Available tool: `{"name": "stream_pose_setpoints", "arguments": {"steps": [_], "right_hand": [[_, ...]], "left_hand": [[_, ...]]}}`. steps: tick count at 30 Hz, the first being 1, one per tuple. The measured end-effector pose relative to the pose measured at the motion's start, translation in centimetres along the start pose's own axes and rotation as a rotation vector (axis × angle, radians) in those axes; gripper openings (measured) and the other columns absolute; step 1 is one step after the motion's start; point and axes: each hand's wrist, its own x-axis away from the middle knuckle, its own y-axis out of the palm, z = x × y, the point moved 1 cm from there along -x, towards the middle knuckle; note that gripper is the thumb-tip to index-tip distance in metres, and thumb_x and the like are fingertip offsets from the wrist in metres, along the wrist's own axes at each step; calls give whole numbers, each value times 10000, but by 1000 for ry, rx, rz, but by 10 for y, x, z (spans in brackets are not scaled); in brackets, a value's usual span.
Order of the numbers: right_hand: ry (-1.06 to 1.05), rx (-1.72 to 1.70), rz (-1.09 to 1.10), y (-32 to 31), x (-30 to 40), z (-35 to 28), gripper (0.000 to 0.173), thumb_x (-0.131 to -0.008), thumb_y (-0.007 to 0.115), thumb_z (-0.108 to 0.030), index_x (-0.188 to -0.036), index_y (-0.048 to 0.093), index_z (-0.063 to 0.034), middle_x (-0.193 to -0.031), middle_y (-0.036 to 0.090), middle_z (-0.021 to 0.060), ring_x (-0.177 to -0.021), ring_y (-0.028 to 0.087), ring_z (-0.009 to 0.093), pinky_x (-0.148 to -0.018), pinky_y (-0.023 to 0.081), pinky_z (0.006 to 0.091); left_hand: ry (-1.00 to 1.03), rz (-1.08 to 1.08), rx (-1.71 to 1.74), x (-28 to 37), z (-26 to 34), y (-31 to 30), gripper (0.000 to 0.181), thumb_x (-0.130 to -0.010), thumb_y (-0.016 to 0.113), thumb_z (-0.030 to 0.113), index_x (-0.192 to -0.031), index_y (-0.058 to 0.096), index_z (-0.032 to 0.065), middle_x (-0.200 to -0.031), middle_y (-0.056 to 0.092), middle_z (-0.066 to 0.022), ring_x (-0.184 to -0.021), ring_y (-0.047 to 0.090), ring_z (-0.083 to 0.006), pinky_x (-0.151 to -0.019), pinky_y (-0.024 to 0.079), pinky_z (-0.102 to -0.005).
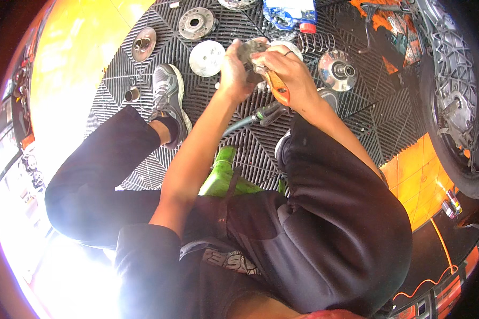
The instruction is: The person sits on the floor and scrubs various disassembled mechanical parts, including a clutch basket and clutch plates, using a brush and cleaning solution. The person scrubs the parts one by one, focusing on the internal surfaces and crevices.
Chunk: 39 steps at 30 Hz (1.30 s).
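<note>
A grimy, grey round metal part (247, 52) is held up by my left hand (233, 77), its fingers curled round the side and underneath. My right hand (293, 73) grips what looks like a paintbrush by its orange handle (278, 89). The brush end presses against the part, with its bristles hidden by part and fingers. Just left of my hands lies a pale metal disc (207, 58). Behind my right hand, another pale disc (289, 47) is partly covered. To the right are a coil spring (317, 42) and a shiny pulley half with a hub (337, 71).
A drilled metal plate (195, 24), a flanged shaft (143, 44) and a metal sleeve (132, 94) lie on black ribbed matting (259, 159). Beyond my hands is a blue container (289, 14). A hose (241, 124) runs below my wrists. At right stands a wheel (455, 107).
</note>
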Motion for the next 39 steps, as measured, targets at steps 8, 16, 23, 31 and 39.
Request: {"name": "stream_pose_setpoints", "arguments": {"steps": [8, 16, 23, 31, 39], "right_hand": [[301, -457, 303, -22, -23, 6, 211, -855, 623, -42, -1057, 610, 18, -946, 690, 80, -554, 635, 110, -482, 502, 233], [58, -35, 8, -13, -42, 10, 264, -828, 666, -262, -1002, 681, -64, -973, 672, 163, -882, 639, 359, -754, 522, 399], [12, -3, -133, -11, -28, 9, 256, -812, 665, -220, -1037, 682, -99, -909, 681, 151, -843, 650, 351, -758, 523, 422], [43, -128, -120, -3, -19, 11, 223, -823, 651, -198, -1026, 689, -112, -976, 685, 102, -870, 645, 329, -775, 521, 413], [-146, -55, -159, -10, -24, 3, 218, -788, 610, -100, -1002, 645, -122, -965, 685, 78, -922, 628, 297, -856, 488, 396]], "left_hand": [[-91, 0, 53, 7, 14, -1, 688, -970, 224, 568, -1225, 540, 13, -1204, 590, -178, -1097, 585, -333, -967, 467, -510], [-16, -140, -62, 11, 5, 6, 589, -963, 250, 535, -1281, 525, 122, -1236, 576, -77, -1118, 569, -259, -942, 475, -471], [-103, -63, 63, 7, 20, -9, 633, -942, 287, 587, -1231, 564, 97, -1128, 641, -77, -1046, 606, -247, -871, 487, -430], [-52, -164, 75, 6, 29, -16, 641, -951, 329, 576, -1223, 526, 29, -1166, 607, -154, -1039, 601, -316, -904, 481, -489], [-61, 17, -8, 18, 26, 2, 652, -958, 287, 578, -1176, 572, 34, -1147, 628, -132, -1041, 605, -291, -917, 476, -451]]}}
